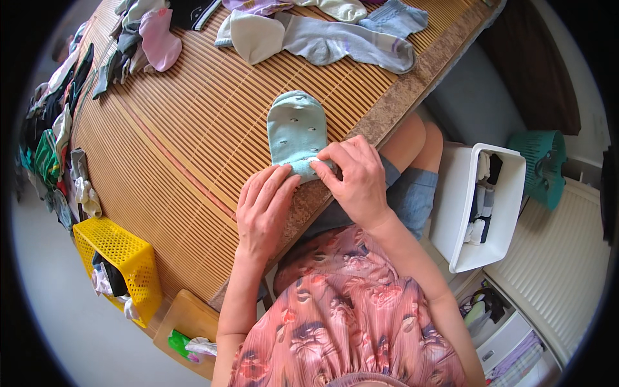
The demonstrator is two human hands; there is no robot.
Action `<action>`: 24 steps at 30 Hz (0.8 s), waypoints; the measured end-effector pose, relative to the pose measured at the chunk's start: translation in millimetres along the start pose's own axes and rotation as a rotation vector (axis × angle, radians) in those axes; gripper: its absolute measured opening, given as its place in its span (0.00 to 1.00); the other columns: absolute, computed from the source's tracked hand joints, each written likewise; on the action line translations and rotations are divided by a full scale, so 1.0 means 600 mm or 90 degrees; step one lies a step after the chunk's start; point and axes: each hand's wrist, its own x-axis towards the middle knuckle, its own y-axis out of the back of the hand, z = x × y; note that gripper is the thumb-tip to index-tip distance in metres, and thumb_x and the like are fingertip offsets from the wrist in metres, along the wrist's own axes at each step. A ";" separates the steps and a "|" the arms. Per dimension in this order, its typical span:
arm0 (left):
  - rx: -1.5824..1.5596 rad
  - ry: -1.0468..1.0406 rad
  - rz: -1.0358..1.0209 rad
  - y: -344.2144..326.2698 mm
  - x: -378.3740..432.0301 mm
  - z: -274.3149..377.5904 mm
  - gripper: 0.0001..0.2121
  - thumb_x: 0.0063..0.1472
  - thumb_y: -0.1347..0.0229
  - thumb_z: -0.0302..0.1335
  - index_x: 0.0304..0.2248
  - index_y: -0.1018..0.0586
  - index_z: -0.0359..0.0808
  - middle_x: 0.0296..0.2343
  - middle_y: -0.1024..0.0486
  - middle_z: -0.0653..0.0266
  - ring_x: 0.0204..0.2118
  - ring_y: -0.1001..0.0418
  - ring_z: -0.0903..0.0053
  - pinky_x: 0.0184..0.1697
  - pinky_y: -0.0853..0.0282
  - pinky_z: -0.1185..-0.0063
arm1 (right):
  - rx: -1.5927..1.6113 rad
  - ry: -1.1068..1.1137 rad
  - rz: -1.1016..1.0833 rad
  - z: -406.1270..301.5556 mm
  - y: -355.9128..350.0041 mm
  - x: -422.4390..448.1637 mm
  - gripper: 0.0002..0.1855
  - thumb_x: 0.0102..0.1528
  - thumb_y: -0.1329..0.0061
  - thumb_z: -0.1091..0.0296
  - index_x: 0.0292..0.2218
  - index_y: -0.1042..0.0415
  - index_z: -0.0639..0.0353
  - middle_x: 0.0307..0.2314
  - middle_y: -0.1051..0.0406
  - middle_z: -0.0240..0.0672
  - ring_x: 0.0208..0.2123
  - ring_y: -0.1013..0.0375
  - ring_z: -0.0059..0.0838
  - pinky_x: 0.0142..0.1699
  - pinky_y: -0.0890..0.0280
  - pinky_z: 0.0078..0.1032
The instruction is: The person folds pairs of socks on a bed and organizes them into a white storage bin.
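Note:
A pale turquoise sock (296, 126) with small dark-and-white motifs lies on the slatted bamboo mat (193, 145), its rounded end pointing away from me. The near end is folded or rolled over close to the table's brown border. My left hand (263, 208) has its fingertips on the left side of that fold; its thumb is mostly hidden. At the fold's right side, my right hand (355, 181) pinches the fabric between thumb and index finger. Beyond the turquoise sock lies a grey sock (346, 43) beside a cream sock part (256, 37).
A pink sock (160, 41) tops a pile at the far left. Other garments (46, 155) line the left side. A yellow perforated basket (123, 242) holds clothing. To my right, a white bin (447, 208) contains rolled socks (485, 199), near a green plastic basket (544, 167).

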 end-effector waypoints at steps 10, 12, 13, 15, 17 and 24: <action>-0.215 0.143 -0.136 0.029 0.015 0.011 0.15 0.47 0.37 0.17 0.38 0.20 0.34 0.36 0.21 0.62 0.35 0.23 0.69 0.39 0.28 0.76 | 0.040 0.124 0.026 0.034 0.001 -0.062 0.23 0.41 0.38 0.66 0.41 0.25 0.53 0.39 0.30 0.29 0.44 0.31 0.32 0.48 0.35 0.31; -0.251 0.219 -0.144 0.028 0.018 0.012 0.15 0.49 0.37 0.17 0.38 0.20 0.33 0.35 0.21 0.62 0.35 0.23 0.72 0.38 0.27 0.77 | 0.065 0.097 0.035 0.034 0.000 -0.061 0.23 0.41 0.38 0.65 0.41 0.24 0.53 0.38 0.31 0.29 0.42 0.30 0.33 0.48 0.35 0.31; -0.286 0.301 -0.146 0.027 0.019 0.014 0.14 0.50 0.37 0.17 0.38 0.21 0.33 0.35 0.21 0.62 0.35 0.23 0.76 0.37 0.27 0.78 | 0.068 0.075 0.030 0.033 0.001 -0.055 0.21 0.42 0.39 0.65 0.41 0.24 0.53 0.36 0.31 0.30 0.41 0.31 0.33 0.47 0.35 0.32; -0.314 0.367 -0.118 0.013 0.019 0.021 0.14 0.51 0.36 0.18 0.39 0.20 0.32 0.34 0.21 0.62 0.36 0.24 0.80 0.35 0.26 0.79 | 0.073 0.053 0.028 0.031 0.003 -0.047 0.19 0.44 0.39 0.64 0.40 0.24 0.53 0.34 0.31 0.30 0.39 0.31 0.34 0.46 0.35 0.32; -0.255 0.356 0.053 0.002 0.026 0.029 0.14 0.49 0.35 0.21 0.38 0.20 0.34 0.31 0.21 0.62 0.36 0.23 0.69 0.36 0.28 0.76 | 0.110 -0.003 0.018 0.029 0.004 -0.040 0.16 0.48 0.42 0.64 0.40 0.23 0.54 0.32 0.30 0.30 0.38 0.32 0.34 0.45 0.36 0.32; 0.026 -0.061 -0.001 -0.001 0.019 0.019 0.15 0.47 0.35 0.22 0.37 0.18 0.37 0.41 0.21 0.65 0.45 0.24 0.69 0.50 0.31 0.70 | 0.190 -0.131 0.026 0.009 0.009 -0.021 0.09 0.50 0.43 0.64 0.34 0.25 0.53 0.30 0.30 0.30 0.36 0.31 0.36 0.44 0.36 0.32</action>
